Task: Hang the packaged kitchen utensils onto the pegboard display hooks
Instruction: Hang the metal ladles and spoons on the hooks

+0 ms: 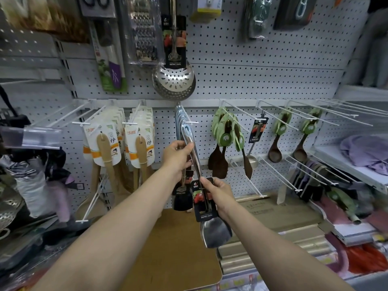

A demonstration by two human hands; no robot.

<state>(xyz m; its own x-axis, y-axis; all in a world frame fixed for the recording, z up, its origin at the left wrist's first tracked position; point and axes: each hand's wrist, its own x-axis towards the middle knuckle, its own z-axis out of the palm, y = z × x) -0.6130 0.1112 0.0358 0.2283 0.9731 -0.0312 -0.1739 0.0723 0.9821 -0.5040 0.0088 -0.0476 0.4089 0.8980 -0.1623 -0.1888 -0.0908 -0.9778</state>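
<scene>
**Q:** What did you have in each hand at this entry, and why that way?

**A:** You held one steel spatula [200, 185] with both hands. Your left hand [178, 158] was curled round the upper handle, just below the hanging hole, thumb on top. Your right hand [218, 194] pinched the black label card [202, 203] wrapped round the lower shaft, above the blade. In my judgement the high grip steered the hole and the low grip kept the long tool from swinging.

**Q:** Where was the spatula relative to the hook?

**A:** Its handle end sat at the tip of the white peg hook [191, 123], in front of a stack of matching steel handles [180, 118] already on that hook. Whether the hole had passed over the tip, I could not tell; the handle end overlapped the tip in the head view.

**Q:** Why that hook?

**A:** Like goes with like, it seemed. The wooden spatulas in pale card sleeves [106, 143] hung on the hooks to the left, the dark wooden spoons with green tags [227, 135] to the right. A slotted skimmer [174, 80] hung above.

**Q:** Anything to note for the next move?

**A:** Probably you needed to line the hole up with the tip and slide the spatula back along the hook. The risk I judged: the blade knocking the carded tools [182, 196] hanging just behind it.
</scene>
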